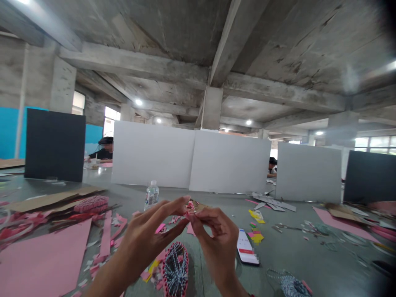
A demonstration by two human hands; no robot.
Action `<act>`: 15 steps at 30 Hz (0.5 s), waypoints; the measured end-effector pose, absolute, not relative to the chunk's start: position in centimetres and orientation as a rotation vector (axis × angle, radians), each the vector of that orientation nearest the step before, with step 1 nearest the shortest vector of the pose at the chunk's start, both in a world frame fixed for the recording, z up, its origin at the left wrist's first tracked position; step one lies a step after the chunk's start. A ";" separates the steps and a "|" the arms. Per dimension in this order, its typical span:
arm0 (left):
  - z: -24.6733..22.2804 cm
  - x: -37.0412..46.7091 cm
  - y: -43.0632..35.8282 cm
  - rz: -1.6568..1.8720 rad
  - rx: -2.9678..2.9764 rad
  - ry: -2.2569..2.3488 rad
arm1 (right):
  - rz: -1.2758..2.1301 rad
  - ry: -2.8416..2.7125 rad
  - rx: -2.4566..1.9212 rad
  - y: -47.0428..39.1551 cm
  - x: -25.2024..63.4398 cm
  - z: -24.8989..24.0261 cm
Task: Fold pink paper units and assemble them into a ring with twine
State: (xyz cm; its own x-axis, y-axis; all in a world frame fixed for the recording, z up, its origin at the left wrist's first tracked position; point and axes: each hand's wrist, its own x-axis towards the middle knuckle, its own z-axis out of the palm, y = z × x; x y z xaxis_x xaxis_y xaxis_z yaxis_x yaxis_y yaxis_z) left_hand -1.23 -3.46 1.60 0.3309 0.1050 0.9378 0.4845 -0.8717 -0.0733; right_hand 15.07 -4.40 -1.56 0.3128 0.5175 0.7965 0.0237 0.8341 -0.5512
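Observation:
In front of me both hands meet at a small crumpled pink piece [191, 205], its exact kind too small to make out. My left hand [148, 227] pinches it between thumb and long, stretched index finger. From the other side, the thumb and bent fingers of my right hand [216, 225] close on its lower edge. Below the hands lies an oval woven piece [175, 268], pink-edged, with blue-and-white cord crossing its middle. A phone [247, 247] with a lit screen rests beside my right wrist.
A water bottle [152, 194] stands behind my left hand. Pink sheets [46, 260], strips and scraps cover the left side, near a pink woven oval [91, 203]. A cord bundle [292, 284], scissors [287, 227] and yellow scraps [256, 215] lie right. White panels [229, 161] stand behind; people sit beyond.

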 end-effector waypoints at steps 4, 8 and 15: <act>1.7 -1.2 -3.4 -1.514 -2.243 -0.471 | 0.360 -1.254 -0.493 -4.4 15.0 -1.5; 1.8 -1.1 -3.2 -1.503 -2.233 -0.396 | 0.349 -1.159 -0.486 -4.6 14.6 -1.1; 1.9 -1.1 -3.2 -1.493 -2.246 -0.407 | 0.374 -1.230 -0.463 -4.4 14.8 -1.3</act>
State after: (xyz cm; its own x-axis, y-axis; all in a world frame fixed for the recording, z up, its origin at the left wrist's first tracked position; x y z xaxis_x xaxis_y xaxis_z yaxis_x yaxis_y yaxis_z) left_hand -1.12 -3.21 1.95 0.3834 0.0153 0.9234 0.4555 -0.8729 -0.1747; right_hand 14.78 -4.43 -1.34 0.2946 0.5112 0.8074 -0.0255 0.8488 -0.5281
